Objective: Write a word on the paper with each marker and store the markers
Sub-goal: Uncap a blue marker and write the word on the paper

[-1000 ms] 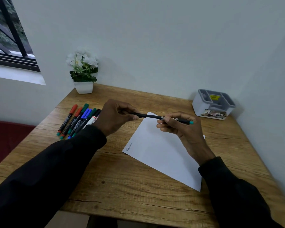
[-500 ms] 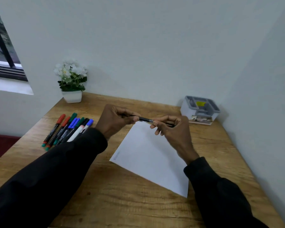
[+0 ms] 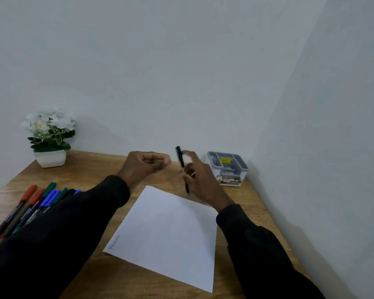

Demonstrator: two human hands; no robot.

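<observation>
Two plain, pale grey-white walls fill most of the view: the back wall [image 3: 160, 61] straight ahead and the right wall [image 3: 343, 126], which meet in a soft vertical corner. A wooden tabletop [image 3: 91, 169] with warm brown grain is pushed into that corner, its far and right edges against the walls. A potted plant [image 3: 50, 137] with white flowers in a white pot stands at the far left corner. The light is dim and even, and the plant's shadow lies faint on the back wall.

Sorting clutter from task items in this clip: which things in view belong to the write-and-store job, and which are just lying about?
In the job:
- marker, held in the right hand
- paper
- row of markers
- grey organizer, likely the store

Lying about:
- potted flowers
</observation>
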